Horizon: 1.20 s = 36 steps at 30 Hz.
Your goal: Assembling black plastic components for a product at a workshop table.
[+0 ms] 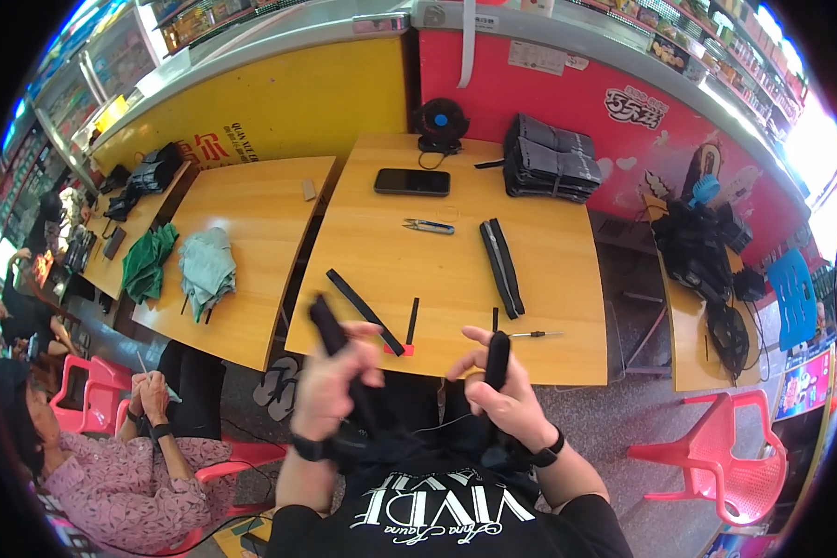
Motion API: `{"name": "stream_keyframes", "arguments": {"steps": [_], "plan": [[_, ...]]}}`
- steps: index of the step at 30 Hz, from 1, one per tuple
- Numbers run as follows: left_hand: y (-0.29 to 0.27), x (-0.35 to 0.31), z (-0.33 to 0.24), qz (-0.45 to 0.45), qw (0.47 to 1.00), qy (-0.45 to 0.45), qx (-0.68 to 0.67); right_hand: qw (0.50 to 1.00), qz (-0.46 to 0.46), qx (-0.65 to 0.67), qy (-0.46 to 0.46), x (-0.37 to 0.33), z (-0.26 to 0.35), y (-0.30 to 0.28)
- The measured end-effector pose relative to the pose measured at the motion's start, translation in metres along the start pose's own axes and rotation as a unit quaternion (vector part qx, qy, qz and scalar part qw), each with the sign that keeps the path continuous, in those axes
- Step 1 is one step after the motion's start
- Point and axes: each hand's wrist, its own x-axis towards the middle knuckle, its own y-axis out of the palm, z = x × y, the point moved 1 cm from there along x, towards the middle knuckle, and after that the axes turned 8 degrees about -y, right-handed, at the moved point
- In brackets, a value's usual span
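My left hand (327, 395) is closed around a black fabric strip (326, 323), whose end sticks up past the fingers; the hand is smeared by motion. My right hand (521, 405) grips another upright black strip end (498, 361) between thumb and palm, its index finger reaching left. Dark cloth hangs below both hands at my lap, and I cannot tell whether the two strip ends join there. Just beyond the hands, a long black strip (365, 312) slants across the table (456, 298), near a shorter strip (413, 323) and a pen-like tool (536, 334).
A folded black-and-grey bundle (501, 268), thread snips (428, 226), a phone (412, 182), a small fan (441, 121) and a stack of dark folded pieces (551, 156) lie farther back. At left, a seated person (139, 465) works beside a table with green cloth (149, 263). A pink chair (716, 456) stands right.
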Motion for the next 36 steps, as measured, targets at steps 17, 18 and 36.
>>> {"name": "stream_keyframes", "arguments": {"steps": [17,18,36], "plan": [[0.018,0.015,0.050,0.111,0.988,-0.105,0.000,0.933,-0.089,-0.303,-0.175,0.059,-0.030,-0.007],[0.017,0.016,0.047,0.093,0.989,-0.104,-0.048,0.825,-0.107,-0.495,-0.250,0.067,-0.028,-0.025],[0.006,0.041,0.052,0.138,0.961,-0.127,-0.203,0.930,-0.242,-0.207,-0.182,0.036,-0.025,-0.044]]}}
